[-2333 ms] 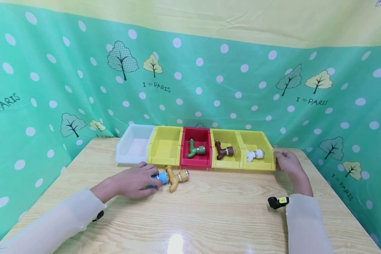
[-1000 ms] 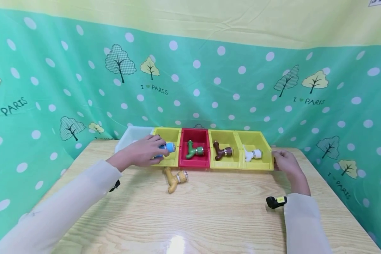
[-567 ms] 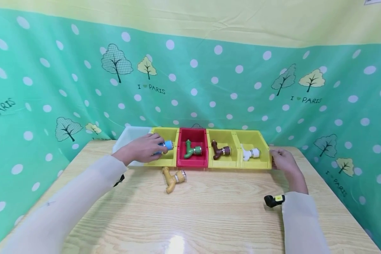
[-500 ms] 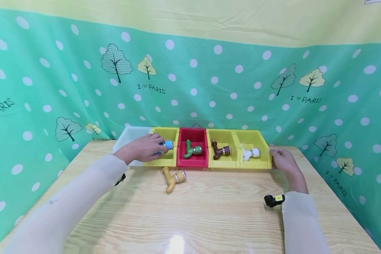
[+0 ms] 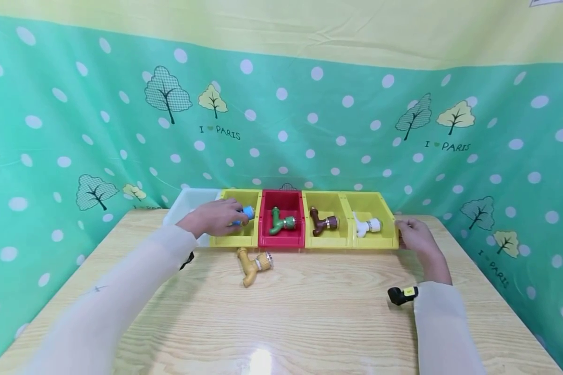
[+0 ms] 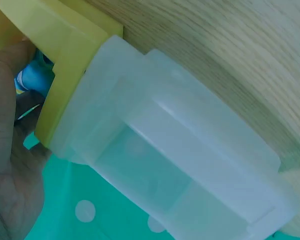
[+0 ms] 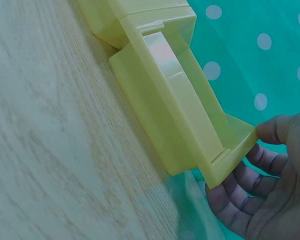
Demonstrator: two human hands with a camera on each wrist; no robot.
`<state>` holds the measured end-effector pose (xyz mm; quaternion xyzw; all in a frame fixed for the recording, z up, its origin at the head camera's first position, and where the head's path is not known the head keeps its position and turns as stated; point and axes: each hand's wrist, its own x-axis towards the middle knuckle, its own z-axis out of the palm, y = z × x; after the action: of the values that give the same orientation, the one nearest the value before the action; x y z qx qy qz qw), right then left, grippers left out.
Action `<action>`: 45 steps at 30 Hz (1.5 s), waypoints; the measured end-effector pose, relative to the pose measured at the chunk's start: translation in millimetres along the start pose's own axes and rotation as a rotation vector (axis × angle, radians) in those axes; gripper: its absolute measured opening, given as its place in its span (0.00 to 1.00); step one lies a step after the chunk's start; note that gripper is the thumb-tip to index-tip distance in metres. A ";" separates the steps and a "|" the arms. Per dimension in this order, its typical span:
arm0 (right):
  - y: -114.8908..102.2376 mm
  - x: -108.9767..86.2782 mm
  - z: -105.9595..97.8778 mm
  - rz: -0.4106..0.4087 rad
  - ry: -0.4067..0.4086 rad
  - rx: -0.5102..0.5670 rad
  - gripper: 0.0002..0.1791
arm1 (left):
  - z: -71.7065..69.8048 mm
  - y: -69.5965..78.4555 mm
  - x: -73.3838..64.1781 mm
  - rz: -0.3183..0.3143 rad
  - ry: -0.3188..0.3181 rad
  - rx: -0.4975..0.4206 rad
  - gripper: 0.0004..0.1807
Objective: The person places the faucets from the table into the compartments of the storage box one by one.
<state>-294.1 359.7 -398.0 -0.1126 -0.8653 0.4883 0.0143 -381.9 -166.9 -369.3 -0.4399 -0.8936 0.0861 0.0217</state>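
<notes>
My left hand (image 5: 219, 216) reaches over the left yellow bin (image 5: 236, 240) and holds a blue tap (image 5: 249, 212) inside it; the fingers cover most of the tap. In the left wrist view the blue tap (image 6: 35, 77) shows between thumb and fingers, behind the yellow bin wall. My right hand (image 5: 415, 238) grips the outer side of the rightmost yellow bin (image 5: 388, 241), thumb at the rim and fingers under it, as the right wrist view shows. On the table in front of the left yellow bin lies a tan-yellow tap (image 5: 251, 267).
The bins stand joined in a row by the curtain (image 5: 281, 125). A translucent white bin (image 5: 180, 205) is at the left end. The red bin (image 5: 281, 241) holds a green tap (image 5: 281, 222), the yellow ones beside it a brown tap (image 5: 322, 222) and a white tap (image 5: 367, 226).
My left hand has carried the blue tap from the table beside the tan-yellow tap up into the left yellow bin. The right hand keeps its grip on the end bin.
</notes>
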 end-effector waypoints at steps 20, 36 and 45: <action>1.3 0.6 0.0 0.032 0.023 0.013 0.25 | 6.1 6.2 7.3 -0.098 -0.068 0.034 0.11; -0.1 0.4 -1.6 0.025 -0.016 0.006 0.28 | 6.9 10.4 6.1 -0.116 -0.091 0.020 0.12; -1.5 -1.4 -1.5 0.027 -0.020 0.003 0.28 | 5.9 9.5 3.1 -0.097 -0.045 0.007 0.14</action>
<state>-292.9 359.8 -395.8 -0.1195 -0.8630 0.4909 -0.0010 -377.0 -159.6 -376.9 -0.3942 -0.9138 0.0981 0.0074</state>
